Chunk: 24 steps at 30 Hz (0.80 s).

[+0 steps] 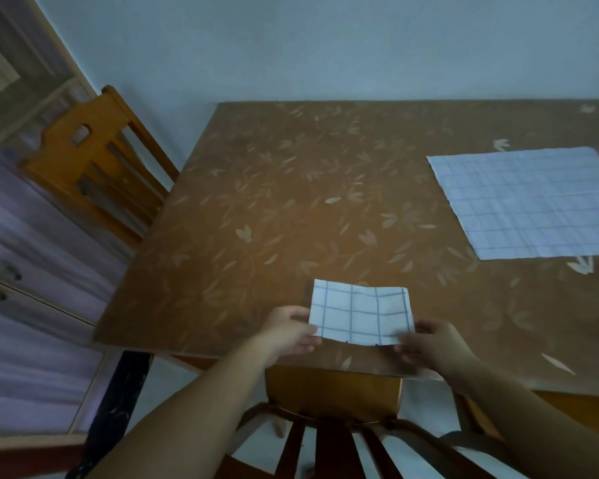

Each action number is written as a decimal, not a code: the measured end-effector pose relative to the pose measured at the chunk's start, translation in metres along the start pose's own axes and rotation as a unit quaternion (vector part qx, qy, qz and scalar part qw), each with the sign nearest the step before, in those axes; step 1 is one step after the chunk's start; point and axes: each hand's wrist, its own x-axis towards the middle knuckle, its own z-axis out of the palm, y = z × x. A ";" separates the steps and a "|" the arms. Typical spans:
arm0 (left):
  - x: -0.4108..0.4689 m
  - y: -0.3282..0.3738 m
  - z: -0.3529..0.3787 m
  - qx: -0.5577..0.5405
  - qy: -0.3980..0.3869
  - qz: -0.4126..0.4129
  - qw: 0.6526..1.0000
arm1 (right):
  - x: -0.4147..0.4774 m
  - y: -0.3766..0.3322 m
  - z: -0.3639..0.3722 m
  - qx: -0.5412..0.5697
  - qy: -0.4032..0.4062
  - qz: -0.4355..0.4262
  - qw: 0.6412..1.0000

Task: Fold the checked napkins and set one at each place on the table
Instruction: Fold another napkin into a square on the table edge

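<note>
**Folded napkin close to the table edge**

Both hands grasp the folded napkin [360, 314]: the left hand [291, 331] pinches its left edge and the right hand [433, 344] pinches its near right corner. It sits over the near side of the table [291, 202], just beyond the chair [332, 392]; I cannot tell whether it lies flat or is slightly lifted.

The likely trouble is the edge. If it is let go this close, a brushing wrist could drag it off onto the chair. The layers may also spring open on release unless pressed flat, and uneven pulling would leave it crooked. The unfolded napkin [533, 202] lies spread out well apart on the right, not yet folded.
</note>
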 end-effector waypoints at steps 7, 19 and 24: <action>0.015 -0.015 0.001 0.049 0.061 0.003 0.997 | 0.015 0.002 0.010 -0.014 0.073 0.011 0.997; 0.017 -0.013 -0.008 0.180 0.107 0.046 0.977 | 0.020 -0.003 0.017 -0.148 0.090 -0.005 0.985; 0.016 0.002 -0.009 0.222 0.128 0.102 0.961 | 0.013 -0.013 0.010 -0.174 0.105 -0.005 0.979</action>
